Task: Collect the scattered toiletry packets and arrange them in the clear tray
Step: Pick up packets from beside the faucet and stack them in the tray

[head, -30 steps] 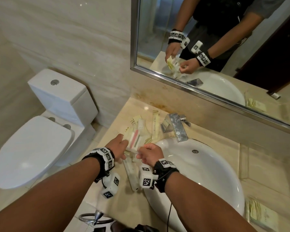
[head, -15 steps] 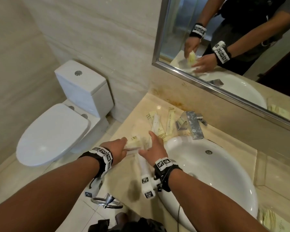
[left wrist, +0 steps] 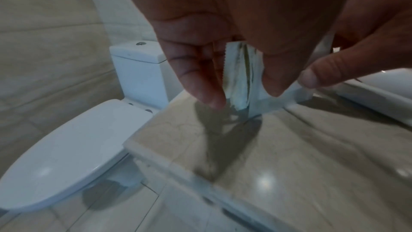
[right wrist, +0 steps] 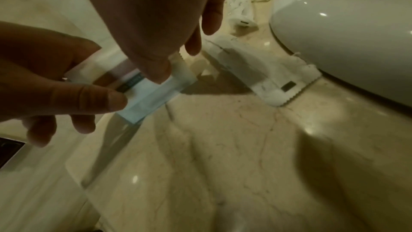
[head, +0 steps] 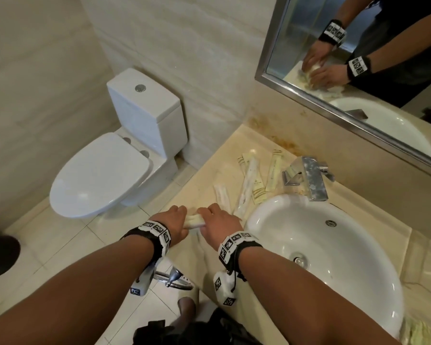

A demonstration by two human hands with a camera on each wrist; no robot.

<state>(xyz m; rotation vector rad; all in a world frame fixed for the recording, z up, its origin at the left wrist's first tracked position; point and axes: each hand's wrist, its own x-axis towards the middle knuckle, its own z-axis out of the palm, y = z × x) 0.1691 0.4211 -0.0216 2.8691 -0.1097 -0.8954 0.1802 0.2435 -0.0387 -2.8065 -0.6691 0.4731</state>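
Note:
A small bundle of cream and white toiletry packets (head: 195, 221) is held level between my two hands above the counter's front left part. My left hand (head: 176, 219) grips its left end, with fingers and thumb pinching the stacked packets (left wrist: 239, 77). Thumb and fingers of my right hand (head: 218, 218) pinch the other end (right wrist: 153, 93). Several long packets (head: 249, 181) lie scattered on the beige counter (head: 209, 170) between my hands and the faucet. One white packet (right wrist: 267, 80) lies against the basin's foot. I see no clear tray in these views.
The white basin (head: 358, 257) fills the counter's right side, with a chrome faucet (head: 310, 179) behind it. A toilet (head: 105, 175) stands left of the counter, below its edge. More yellowish packets (head: 419, 331) show at the bottom right. A mirror (head: 358, 70) hangs above.
Both hands have drawn back toward the counter's front left with the packets. The loose fan in my left hand is now a tight bundle gripped at both ends.

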